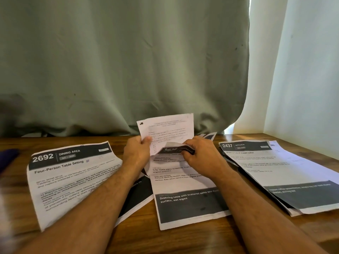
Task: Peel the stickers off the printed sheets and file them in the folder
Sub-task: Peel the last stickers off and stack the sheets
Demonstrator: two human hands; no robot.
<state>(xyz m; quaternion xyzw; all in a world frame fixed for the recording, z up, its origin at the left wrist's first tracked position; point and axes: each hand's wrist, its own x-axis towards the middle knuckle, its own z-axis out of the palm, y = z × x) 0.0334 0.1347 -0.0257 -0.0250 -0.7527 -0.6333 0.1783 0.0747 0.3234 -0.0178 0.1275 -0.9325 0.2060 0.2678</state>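
Sheet (pixel 185 182) flat at bench (pixel 183 241) centre, top edge curled back in right hand (pixel 200 154), grip pinching the folded dark header. Smaller white page (pixel 167 131) raised upright behind, pinched at lower left by left hand (pixel 136 153), thumb on its face. "2692 Dining Area" sheet (pixel 73 178) lying to the left, "2437 Kitchen" stack (pixel 278 171) to the right. Green curtain (pixel 119 61) hanging behind.

Matt, creased paper sheets (pixel 73 180) lie on a glossy, grained wooden table (pixel 183 241).
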